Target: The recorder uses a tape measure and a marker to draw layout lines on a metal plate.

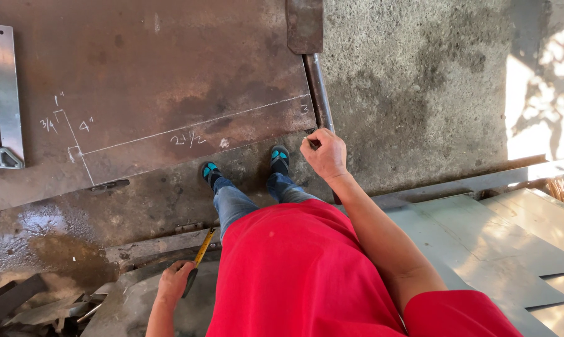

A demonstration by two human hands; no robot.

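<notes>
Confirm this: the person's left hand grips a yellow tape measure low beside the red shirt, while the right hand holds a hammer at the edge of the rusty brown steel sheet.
Not a hammer. In the head view the right hand pinches a small dark marker-like piece at the edge of the rusty brown steel sheet. The rest stands: the left hand grips the yellow tape measure beside the red shirt.

Rough concrete floor [419,81], damp patch [38,237] perhaps, sunlight [544,100] at right edge.

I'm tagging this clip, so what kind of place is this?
Most likely an open-air metal fabrication yard: a rusty steel plate chalked with layout lines lies on concrete, a steel square lies on it, and cut sheets are stacked nearby.
</notes>
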